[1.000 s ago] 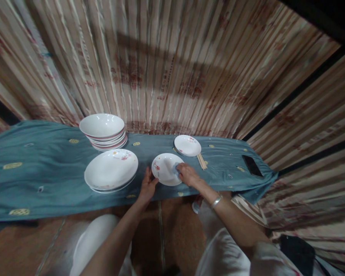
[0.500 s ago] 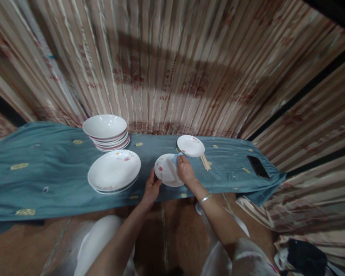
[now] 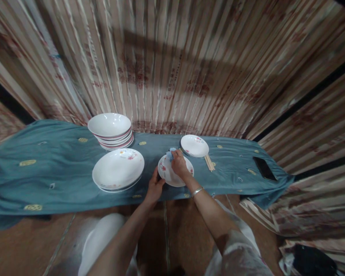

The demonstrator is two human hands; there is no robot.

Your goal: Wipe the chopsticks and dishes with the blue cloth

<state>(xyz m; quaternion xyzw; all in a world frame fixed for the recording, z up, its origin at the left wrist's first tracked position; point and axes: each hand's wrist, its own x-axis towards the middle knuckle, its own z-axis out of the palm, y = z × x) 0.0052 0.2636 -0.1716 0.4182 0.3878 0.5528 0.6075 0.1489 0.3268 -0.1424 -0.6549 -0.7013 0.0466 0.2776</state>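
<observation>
A small white plate point(image 3: 172, 177) with red flowers on its rim lies near the front edge of the cloth-covered table. My left hand point(image 3: 155, 186) grips its left front edge, thumb on top and fingers partly hidden at the side. Pinched in my right hand point(image 3: 178, 164) is a light blue cloth point(image 3: 170, 153), pressed on the plate's far left rim. Just behind and right of this plate sits a short stack of small flowered plates point(image 3: 194, 146). Several wooden chopsticks point(image 3: 209, 163) lie next to that stack.
To the left, large white plates point(image 3: 117, 170) are stacked in front of a white bowl point(image 3: 109, 124) atop more stacked dishes. A black phone point(image 3: 264, 168) lies at the right on the teal tablecloth point(image 3: 60, 165). A striped curtain point(image 3: 161, 69) hangs behind the table.
My right hand has slid the cloth leftward and away across the plate, from its right side to the far left rim. My left hand keeps its hold on the edge.
</observation>
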